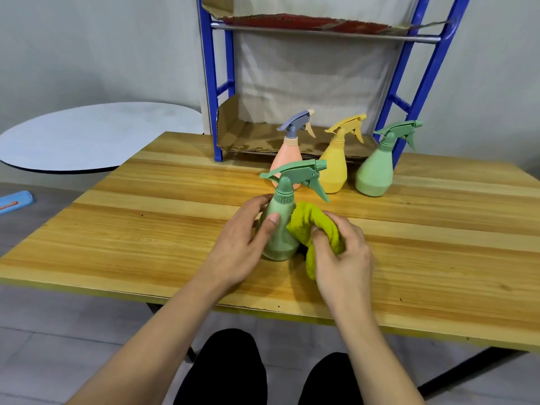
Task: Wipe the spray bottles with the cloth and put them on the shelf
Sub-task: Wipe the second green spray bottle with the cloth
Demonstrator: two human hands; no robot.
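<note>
A green spray bottle (280,238) stands upright on the wooden table (146,235), near its middle. My left hand (236,247) grips its body from the left, thumb across the front. My right hand (342,258) holds a bunched yellow-green cloth (312,223) pressed against the bottle's right side. Behind stand three more bottles: a pink one with a grey-blue trigger (287,159), a yellow one (336,168) and a second green one (375,171). The blue-framed shelf (213,83) rises at the table's back edge, its cardboard-lined lower level (248,138) bare of bottles.
A round grey-white tabletop (87,135) sits to the left beyond the wooden table. A blue object (16,201) lies on the floor at far left. An upper shelf level (321,24) carries torn cardboard. My dark-clothed knees show below the table's front edge.
</note>
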